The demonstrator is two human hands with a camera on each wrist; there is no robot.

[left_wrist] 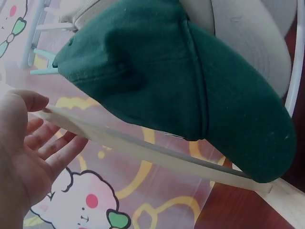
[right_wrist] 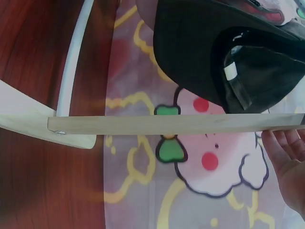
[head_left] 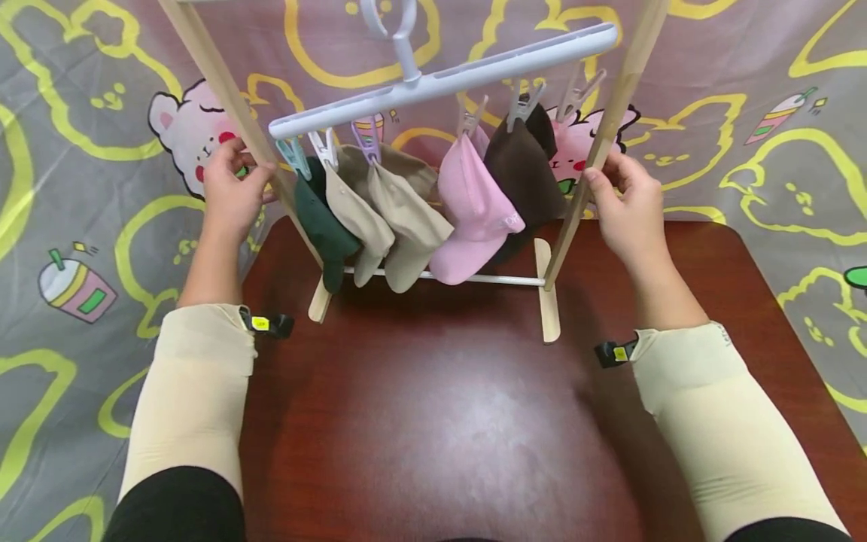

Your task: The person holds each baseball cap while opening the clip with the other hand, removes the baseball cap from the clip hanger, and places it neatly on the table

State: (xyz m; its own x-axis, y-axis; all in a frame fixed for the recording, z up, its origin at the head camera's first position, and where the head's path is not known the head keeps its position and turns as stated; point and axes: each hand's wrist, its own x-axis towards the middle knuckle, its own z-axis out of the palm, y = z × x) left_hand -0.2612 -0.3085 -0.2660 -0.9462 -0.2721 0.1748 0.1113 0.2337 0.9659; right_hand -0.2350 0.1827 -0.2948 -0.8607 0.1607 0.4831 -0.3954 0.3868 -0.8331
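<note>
A small wooden rack stands on the table, and each hand is at one of its posts. My left hand point(head_left: 233, 188) pinches the left post point(head_left: 215, 79), thumb in front and fingers behind, beside a dark green cap point(left_wrist: 138, 67). The right post point(right_wrist: 167, 125) is pinched by my right hand point(head_left: 628, 203), near a dark brown cap point(head_left: 521, 173). Between the posts a tilted pale blue hanger point(head_left: 488, 74) carries the caps on clips. Two beige caps point(head_left: 413, 218) and a pink cap point(head_left: 474, 203) hang between the green and brown ones.
The rack's feet point(head_left: 550, 320) stand on the dark red-brown table point(head_left: 433, 421), joined by a thin white rod point(head_left: 504, 281) low down. A cartoon-print cloth point(head_left: 68, 188) hangs close behind and at the sides. An unused clip point(head_left: 576, 94) hangs at the hanger's right end.
</note>
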